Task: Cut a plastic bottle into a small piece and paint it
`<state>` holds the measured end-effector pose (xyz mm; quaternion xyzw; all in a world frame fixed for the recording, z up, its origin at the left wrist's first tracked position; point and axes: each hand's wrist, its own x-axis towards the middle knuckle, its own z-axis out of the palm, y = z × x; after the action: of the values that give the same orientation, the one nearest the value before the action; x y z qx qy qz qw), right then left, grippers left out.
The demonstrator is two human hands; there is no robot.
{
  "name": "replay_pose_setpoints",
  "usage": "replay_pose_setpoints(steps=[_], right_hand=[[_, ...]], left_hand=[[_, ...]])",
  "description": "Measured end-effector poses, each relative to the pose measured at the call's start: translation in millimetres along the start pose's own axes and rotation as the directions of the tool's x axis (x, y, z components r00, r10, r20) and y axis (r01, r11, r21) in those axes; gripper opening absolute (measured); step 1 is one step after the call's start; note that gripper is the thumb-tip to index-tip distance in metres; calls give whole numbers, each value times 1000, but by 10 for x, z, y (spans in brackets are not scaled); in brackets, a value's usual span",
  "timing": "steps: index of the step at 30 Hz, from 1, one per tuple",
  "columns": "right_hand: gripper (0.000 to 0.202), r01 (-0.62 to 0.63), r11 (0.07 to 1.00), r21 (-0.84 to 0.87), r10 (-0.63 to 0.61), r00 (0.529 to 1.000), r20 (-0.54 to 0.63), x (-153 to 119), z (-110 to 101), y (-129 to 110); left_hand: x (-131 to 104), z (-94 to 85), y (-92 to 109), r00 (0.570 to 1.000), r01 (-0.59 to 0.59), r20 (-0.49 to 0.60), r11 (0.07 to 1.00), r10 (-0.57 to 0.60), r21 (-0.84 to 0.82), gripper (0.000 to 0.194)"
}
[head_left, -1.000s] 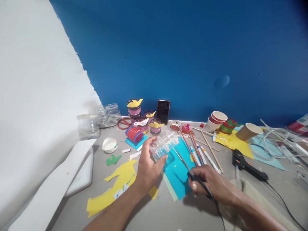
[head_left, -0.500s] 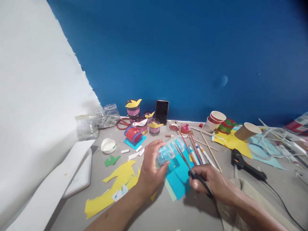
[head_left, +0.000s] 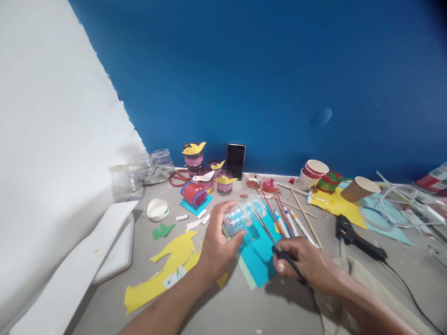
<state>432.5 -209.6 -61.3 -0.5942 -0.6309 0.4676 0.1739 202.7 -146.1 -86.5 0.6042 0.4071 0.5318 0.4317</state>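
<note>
My left hand (head_left: 220, 242) is wrapped round a clear, ridged plastic bottle piece (head_left: 246, 213), tilted above the table. In my right hand (head_left: 300, 260) is a pair of scissors (head_left: 268, 229) with black handles. The blades point up and left, their tips at the bottle piece's right part; whether they cut into it I cannot tell. Below both hands lies a sheet of blue paper (head_left: 260, 265) over a pale green one. Left of my left hand are yellow paper scraps (head_left: 174, 260) and a green paper cutout (head_left: 162, 231).
Markers (head_left: 289, 223) and brushes lie beyond my right hand. A black glue gun (head_left: 359, 239) with its cord rests at the right. Decorated jars (head_left: 193, 163) and a phone (head_left: 235, 161) stand by the blue wall. Paper cups (head_left: 314, 173) are at the back right, a white tray (head_left: 117, 260) at left.
The bottle piece has turned slightly and shifted a little left in my left hand. The scissors have moved slightly left and stay at its right part.
</note>
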Motion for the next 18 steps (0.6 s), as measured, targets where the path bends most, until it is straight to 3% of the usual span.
replay_pose_setpoints(steps=[3,8,18], right_hand=[[46,-6,1000,-17,6,1000,6,1,-6,-9],[49,9,1000,-10,-9,1000,12,-2,-12,-23],[48,-7,999,-44,7,1000,0,-28,-16,-61]], left_hand=[[6,-9,-51,998,-60,18,997,59,56,54],[3,-27,-141,964,-266,50,940,261,213,54],[-14,-29,-108,938,-341,44,891,345,300,52]])
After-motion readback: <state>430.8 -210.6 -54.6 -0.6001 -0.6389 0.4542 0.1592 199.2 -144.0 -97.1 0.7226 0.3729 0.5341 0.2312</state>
